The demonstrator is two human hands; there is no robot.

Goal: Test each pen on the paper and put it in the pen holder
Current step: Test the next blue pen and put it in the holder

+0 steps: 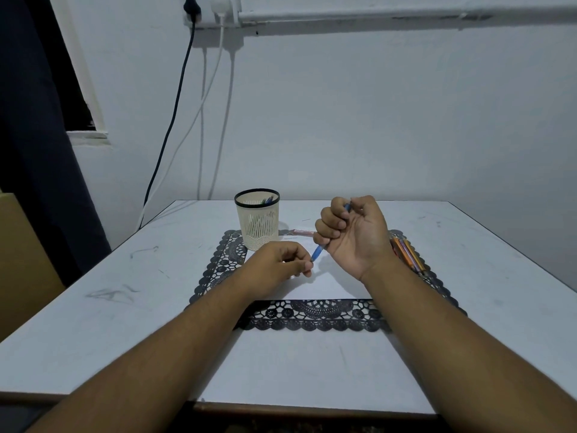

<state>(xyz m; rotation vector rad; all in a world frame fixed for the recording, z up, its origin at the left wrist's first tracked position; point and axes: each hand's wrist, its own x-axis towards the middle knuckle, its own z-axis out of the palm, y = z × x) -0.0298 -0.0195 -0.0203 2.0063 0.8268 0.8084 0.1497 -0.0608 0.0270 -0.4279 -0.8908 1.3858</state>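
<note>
My right hand (356, 235) is raised palm-up over the white paper (331, 287), its fingers curled round a blue pen (318, 252). The pen slants down to the left, its tip next to the fingertips of my left hand (278, 264). My left hand rests on the paper with fingers curled; I cannot tell whether it pinches anything. The cream mesh pen holder (259, 220) with a black rim stands upright behind my left hand, with a few pens (267, 200) inside.
Several orange and coloured pens (407, 251) lie on the black lace mat (312, 315) right of my right wrist. A pinkish pen (301, 232) lies behind the paper. The white table (125, 307) meets the wall at the back, where cables hang.
</note>
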